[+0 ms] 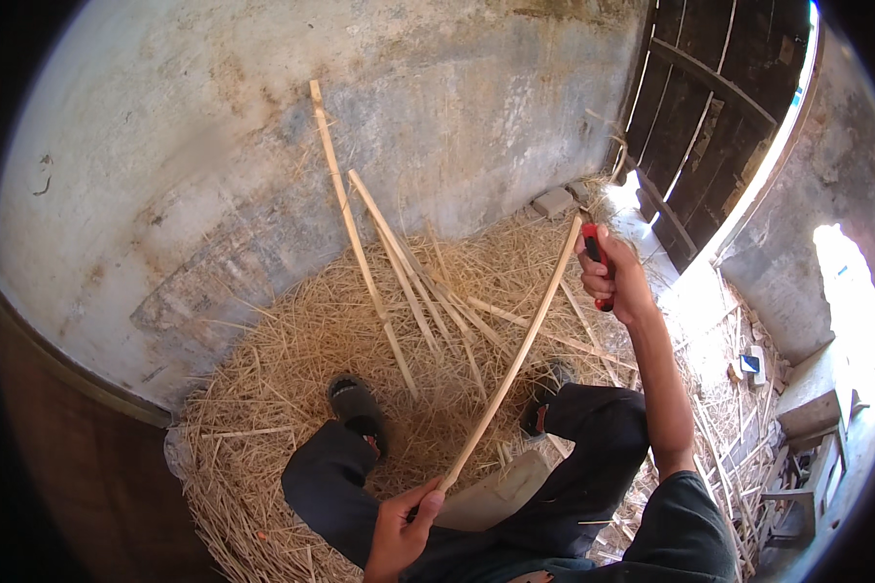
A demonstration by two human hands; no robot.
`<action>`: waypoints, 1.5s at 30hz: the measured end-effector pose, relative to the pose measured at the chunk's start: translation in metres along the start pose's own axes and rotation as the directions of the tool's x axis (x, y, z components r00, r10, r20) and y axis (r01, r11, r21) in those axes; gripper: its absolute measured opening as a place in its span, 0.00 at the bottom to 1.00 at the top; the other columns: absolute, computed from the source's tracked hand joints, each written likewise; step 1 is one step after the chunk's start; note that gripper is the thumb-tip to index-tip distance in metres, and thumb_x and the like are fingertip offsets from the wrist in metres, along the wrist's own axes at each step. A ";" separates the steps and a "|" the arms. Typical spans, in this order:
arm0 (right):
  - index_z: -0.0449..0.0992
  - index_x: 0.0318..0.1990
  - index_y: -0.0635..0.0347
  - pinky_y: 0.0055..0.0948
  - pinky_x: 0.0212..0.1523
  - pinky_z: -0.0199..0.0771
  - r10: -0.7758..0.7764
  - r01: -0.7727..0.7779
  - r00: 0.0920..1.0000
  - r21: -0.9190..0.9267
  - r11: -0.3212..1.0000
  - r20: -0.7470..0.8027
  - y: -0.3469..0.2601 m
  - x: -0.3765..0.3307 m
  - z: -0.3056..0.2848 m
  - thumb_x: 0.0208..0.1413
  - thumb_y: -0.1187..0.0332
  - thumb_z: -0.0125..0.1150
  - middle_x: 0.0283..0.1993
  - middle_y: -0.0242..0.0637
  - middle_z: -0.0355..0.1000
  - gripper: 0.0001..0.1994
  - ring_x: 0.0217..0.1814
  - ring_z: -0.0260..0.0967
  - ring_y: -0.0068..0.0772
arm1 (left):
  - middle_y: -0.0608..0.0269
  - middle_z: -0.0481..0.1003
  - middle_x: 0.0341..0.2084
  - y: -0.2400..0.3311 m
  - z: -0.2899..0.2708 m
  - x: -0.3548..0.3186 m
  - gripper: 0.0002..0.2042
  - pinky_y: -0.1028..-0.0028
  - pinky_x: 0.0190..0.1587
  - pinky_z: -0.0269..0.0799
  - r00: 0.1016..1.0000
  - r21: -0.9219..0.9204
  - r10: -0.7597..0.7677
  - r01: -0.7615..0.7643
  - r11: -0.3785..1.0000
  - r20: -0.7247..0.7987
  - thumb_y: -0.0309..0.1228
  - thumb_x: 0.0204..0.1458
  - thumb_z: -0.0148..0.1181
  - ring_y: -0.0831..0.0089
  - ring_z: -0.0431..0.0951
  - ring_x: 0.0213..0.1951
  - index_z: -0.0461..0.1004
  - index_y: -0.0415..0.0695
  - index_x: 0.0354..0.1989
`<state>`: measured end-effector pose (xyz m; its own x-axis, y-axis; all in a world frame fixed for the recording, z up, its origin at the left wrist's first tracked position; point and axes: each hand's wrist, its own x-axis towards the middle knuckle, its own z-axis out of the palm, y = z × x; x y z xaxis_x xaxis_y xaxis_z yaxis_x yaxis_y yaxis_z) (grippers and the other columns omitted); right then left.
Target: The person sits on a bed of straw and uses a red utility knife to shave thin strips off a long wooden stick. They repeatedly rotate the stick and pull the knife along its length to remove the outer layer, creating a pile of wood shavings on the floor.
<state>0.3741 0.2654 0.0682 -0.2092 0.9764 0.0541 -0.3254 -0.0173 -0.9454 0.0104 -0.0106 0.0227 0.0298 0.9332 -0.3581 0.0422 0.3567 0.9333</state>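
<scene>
Left hand: fingers curled tight round the lower end of a wooden strip, something dark showing by the thumb.
Right hand: closed in a fist on the handle of a tool, red and black.
Strip: slanted between the hands, in front of the knees, upper end just beside the tool; whether they touched, I could not tell.
Other strips: lay past the feet, the longest leaning up the wall.
Floor: strewn with straw, dark shoes resting on it.
Door: dark planks, far right corner.
</scene>
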 end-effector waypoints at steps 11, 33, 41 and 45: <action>0.83 0.56 0.58 0.25 0.35 0.72 -0.752 0.292 0.659 -0.914 0.282 -0.021 0.008 -0.009 0.030 0.58 0.73 0.74 0.39 0.35 0.80 0.18 0.34 0.76 0.30 | 0.60 0.74 0.23 -0.001 -0.001 0.025 0.16 0.71 0.28 0.62 0.889 0.468 0.419 -0.295 0.833 -0.186 0.27 0.64 0.67 0.79 0.68 0.25 0.82 0.32 0.57; 0.83 0.44 0.64 0.40 0.29 0.69 -0.600 0.179 0.800 -0.941 0.287 -0.031 0.028 0.018 -0.006 0.67 0.68 0.65 0.22 0.51 0.71 0.08 0.21 0.70 0.48 | 0.55 0.79 0.26 0.008 -0.003 0.026 0.17 0.69 0.28 0.65 0.899 0.525 0.410 -0.277 0.805 -0.155 0.27 0.61 0.71 0.75 0.72 0.24 0.83 0.33 0.57; 0.86 0.51 0.58 0.42 0.30 0.72 -0.590 0.129 0.805 -0.954 0.269 -0.057 0.026 0.018 -0.016 0.66 0.69 0.66 0.23 0.51 0.74 0.10 0.22 0.74 0.48 | 0.56 0.79 0.27 0.005 -0.012 0.025 0.16 0.69 0.28 0.65 0.888 0.519 0.435 -0.304 0.799 -0.149 0.27 0.62 0.70 0.76 0.72 0.24 0.83 0.34 0.57; 0.84 0.59 0.58 0.43 0.43 0.78 -0.560 0.137 0.827 -0.948 0.286 -0.049 0.022 0.017 -0.020 0.67 0.65 0.66 0.37 0.51 0.81 0.16 0.38 0.82 0.49 | 0.56 0.80 0.27 0.008 -0.015 0.026 0.15 0.70 0.29 0.66 0.902 0.519 0.408 -0.282 0.807 -0.144 0.29 0.64 0.69 0.76 0.73 0.25 0.84 0.34 0.56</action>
<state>0.3813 0.2853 0.0416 0.0547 0.8276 0.5586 0.7527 0.3334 -0.5677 -0.0033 0.0172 0.0208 -0.0999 0.9931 0.0618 0.5440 0.0025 0.8391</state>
